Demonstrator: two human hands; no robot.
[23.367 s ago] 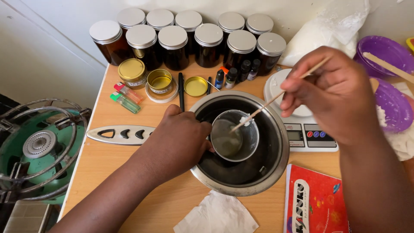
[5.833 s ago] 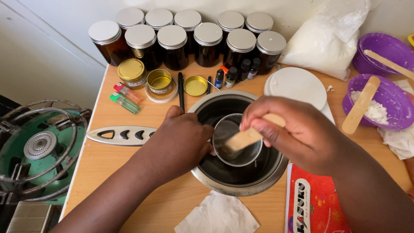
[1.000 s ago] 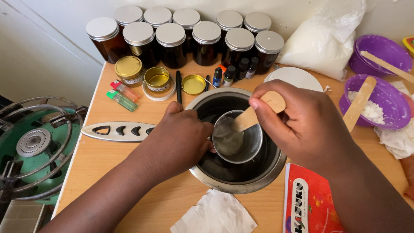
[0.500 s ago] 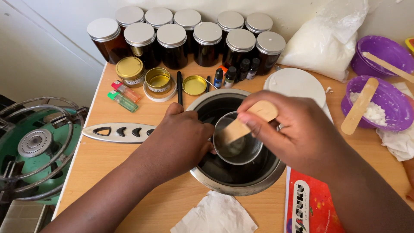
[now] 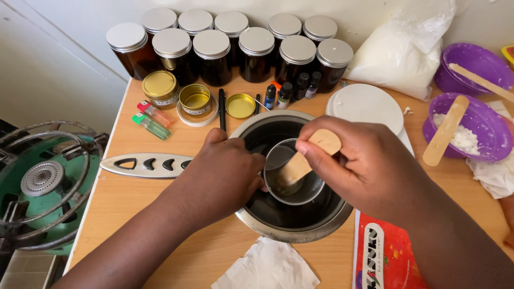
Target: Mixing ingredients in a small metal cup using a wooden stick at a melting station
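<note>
Stirring a small metal cup inside a steel pot

Nearest lies a white paper napkin (image 5: pixel 266 266). Above it, the left hand (image 5: pixel 225 174) clasps the small metal cup (image 5: pixel 294 172) sitting in the steel pot (image 5: pixel 293 176), while the right hand (image 5: pixel 364 163) pinches a flat wooden stick (image 5: pixel 302 160) dipped into the cup. Amber jars (image 5: pixel 214 49) line the wall.

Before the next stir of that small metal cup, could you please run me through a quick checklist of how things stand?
1. Left hand steadies the small metal cup: ok, it sits at the cup's left rim.
2. Right hand grips the flat wooden stick: ok.
3. Stick's lower end is inside the cup: ok.
4. Cup sits within the big steel pot: ok.
5. Contents fully melted: cannot tell.
6. Red booklet clear of the pot: not ok, it lies right beside the rim.
</note>
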